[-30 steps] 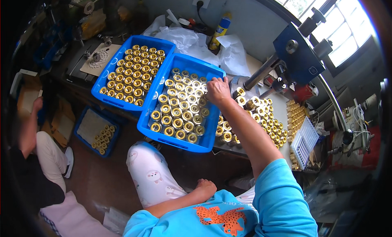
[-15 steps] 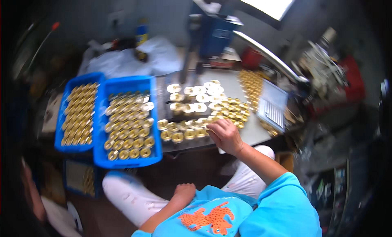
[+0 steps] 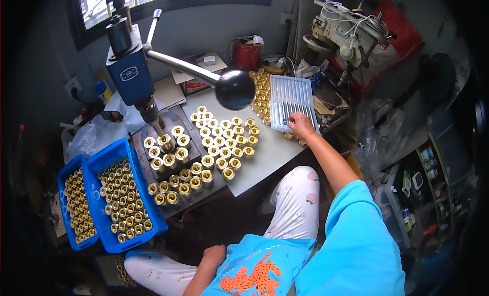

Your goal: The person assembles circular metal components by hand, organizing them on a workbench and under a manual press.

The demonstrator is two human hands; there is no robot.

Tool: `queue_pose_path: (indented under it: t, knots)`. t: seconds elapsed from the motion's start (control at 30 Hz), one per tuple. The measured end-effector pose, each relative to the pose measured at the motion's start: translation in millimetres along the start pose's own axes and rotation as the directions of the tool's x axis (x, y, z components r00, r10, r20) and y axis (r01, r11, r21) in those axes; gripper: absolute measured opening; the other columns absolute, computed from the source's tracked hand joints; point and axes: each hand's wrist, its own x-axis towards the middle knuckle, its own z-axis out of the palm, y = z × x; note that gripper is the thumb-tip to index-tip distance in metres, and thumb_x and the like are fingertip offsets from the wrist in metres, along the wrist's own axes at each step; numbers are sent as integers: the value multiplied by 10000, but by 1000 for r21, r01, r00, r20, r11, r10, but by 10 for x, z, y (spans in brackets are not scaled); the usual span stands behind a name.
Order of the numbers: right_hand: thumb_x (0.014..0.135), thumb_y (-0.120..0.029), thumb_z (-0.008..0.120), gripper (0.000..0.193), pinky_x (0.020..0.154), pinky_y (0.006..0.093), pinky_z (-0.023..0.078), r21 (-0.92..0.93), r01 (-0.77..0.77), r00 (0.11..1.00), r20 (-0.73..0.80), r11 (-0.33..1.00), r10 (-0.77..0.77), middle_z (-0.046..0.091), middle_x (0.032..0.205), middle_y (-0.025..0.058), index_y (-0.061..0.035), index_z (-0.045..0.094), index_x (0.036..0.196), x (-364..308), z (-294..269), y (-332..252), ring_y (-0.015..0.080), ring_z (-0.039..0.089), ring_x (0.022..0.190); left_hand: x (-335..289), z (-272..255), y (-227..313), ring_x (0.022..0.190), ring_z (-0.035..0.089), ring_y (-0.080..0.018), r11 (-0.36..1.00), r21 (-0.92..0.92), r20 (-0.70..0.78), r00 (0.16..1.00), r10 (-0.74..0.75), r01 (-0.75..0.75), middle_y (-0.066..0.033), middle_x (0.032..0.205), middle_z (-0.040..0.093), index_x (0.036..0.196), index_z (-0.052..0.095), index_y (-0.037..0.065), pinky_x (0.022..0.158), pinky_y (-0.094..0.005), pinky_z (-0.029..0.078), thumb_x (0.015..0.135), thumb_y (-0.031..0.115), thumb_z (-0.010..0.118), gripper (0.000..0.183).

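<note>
Head view. The right hand is extended across the white bench top and rests on the near edge of a pale ribbed tray that holds rows of thin rod-like parts. The fingers are curled down onto the tray's lower edge; whether they pinch one of the thin parts cannot be told, as the fingertips are too small to resolve. A few brass pieces lie just beside the hand at the tray's near right corner.

The left hand lies on the person's lap at the lower edge, loosely closed, and nothing shows in it.

To the left of the ribbed tray, a cluster of brass rings stands upright on the bench top in loose rows. A further batch of brass pieces is packed along the tray's left edge, touching it.

A blue hand press stands at the bench's rear left. Its lever ends in a black ball knob, which hangs above the ring cluster. More brass rings sit on the dark press base and along its front edge.

At far left, two blue bins stand side by side below the bench, each filled with brass parts in rows.
</note>
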Motion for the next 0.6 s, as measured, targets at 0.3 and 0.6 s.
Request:
queue_pose_path:
  t: [0.3, 0.6]
  knots:
    - [773, -104, 709, 183, 853, 439, 514, -180, 71, 997, 24, 981, -68, 591, 1009, 162, -51, 618, 922, 123, 131, -123, 364, 611, 985, 122, 107, -76, 1095, 619, -342, 994, -15, 84, 990, -109, 110, -198, 1156, 647, 1138, 641, 54, 904, -453, 501, 947, 300, 519, 334]
    - [718, -101, 703, 310, 922, 459, 478, -166, 105, 966, 250, 981, -62, 578, 1121, 220, -8, 632, 1004, 428, 56, -61, 405, 575, 1050, 176, 168, -99, 1058, 643, -352, 995, -40, 96, 991, -89, 93, -208, 1110, 667, 1077, 696, 38, 875, -449, 522, 923, 228, 509, 308]
